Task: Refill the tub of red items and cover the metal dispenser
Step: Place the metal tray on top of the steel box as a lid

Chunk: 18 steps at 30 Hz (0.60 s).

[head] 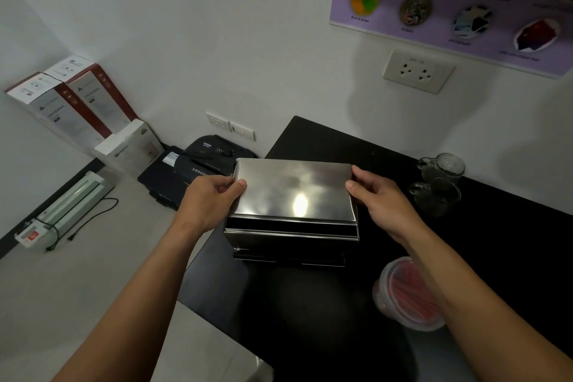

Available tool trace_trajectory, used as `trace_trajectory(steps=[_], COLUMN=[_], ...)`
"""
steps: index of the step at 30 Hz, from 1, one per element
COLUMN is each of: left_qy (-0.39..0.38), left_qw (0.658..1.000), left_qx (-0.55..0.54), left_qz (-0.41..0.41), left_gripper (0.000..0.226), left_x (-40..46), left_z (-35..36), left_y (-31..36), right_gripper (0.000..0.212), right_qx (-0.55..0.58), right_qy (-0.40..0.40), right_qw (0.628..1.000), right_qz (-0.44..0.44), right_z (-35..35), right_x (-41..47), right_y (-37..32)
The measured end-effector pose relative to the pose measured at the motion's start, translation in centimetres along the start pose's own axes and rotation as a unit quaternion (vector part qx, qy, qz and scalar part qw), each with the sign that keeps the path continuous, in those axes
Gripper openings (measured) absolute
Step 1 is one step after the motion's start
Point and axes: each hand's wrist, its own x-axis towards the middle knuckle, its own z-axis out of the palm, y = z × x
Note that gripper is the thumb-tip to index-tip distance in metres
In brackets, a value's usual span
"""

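A shiny metal lid (293, 191) sits over the top of the metal dispenser (291, 240), which stands on the black table (325, 146). A dark gap shows between the lid's front edge and the dispenser body. My left hand (214, 195) grips the lid's left edge and my right hand (376, 195) grips its right edge. A clear round tub of red items (406, 291) stands on the table at the near right, partly hidden by my right forearm.
Two glass mugs (438, 183) stand at the table's back right. On the floor to the left are a black shredder (201, 161), white and red boxes (77, 102) and a white laminator (71, 201) with a cord. A wall socket (417, 71) is above the table.
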Motion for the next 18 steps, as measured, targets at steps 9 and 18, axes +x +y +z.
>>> trace_trajectory(steps=[9, 18], left_qy=[0.002, 0.008], left_qw=[0.999, 1.0], left_qx=[0.026, 0.005], left_qz=[0.019, 0.016], left_gripper=[0.033, 0.031], left_x=[-1.9, -2.6], left_z=[-0.3, -0.3], left_y=[0.1, -0.2], right_gripper=[0.057, 0.065], right_qx=[0.042, 0.07], right_qy=[-0.006, -0.04], right_qw=[0.999, 0.997], right_qz=[0.001, -0.002], right_z=[-0.1, 0.0], right_x=[-1.7, -2.1], right_y=[1.3, 1.8])
